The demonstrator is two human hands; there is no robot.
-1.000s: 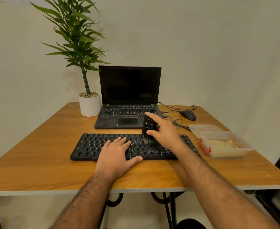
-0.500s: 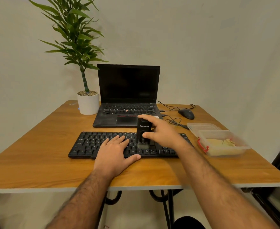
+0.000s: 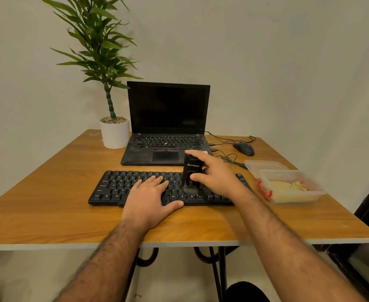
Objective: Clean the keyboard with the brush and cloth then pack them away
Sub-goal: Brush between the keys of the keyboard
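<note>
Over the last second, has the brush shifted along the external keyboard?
Yes. The brush in the right hand has moved leftward along the keyboard, closer to the left hand resting flat on the keys.

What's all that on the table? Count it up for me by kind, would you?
Keyboards: 1, the keyboard
Brushes: 1, the brush
Laptops: 1, the laptop
Mice: 1, the mouse
Potted plants: 1, the plant
Plastic boxes: 1, the box holding a cloth
Lids: 1, the lid
Total: 8
</note>
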